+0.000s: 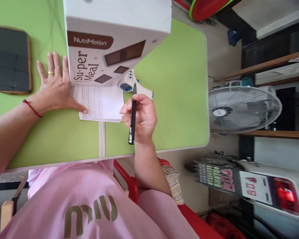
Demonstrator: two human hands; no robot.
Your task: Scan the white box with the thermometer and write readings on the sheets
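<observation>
My left hand (55, 88) lies flat with fingers spread on the green table, its thumb on the edge of a stack of white paper (107, 104). Rows of small handwriting cover the left part of the top sheet. A black pen (132, 119) is held in my right hand (146, 119), over the paper's right edge, its tip pointing away from me. Just beyond the pen lies a white and blue infrared thermometer (142, 87), partly hidden. A tall white and brown NutriMotion box (89, 23) stands at the far edge of the paper, close to my left fingers.
A smartphone (12, 59) in a brown case rests on the green table (179, 93), left of my left hand. Past the table's right edge are a fan (244, 109) and the rear of a motorbike (259, 187). A red chair (199, 220) is beside me.
</observation>
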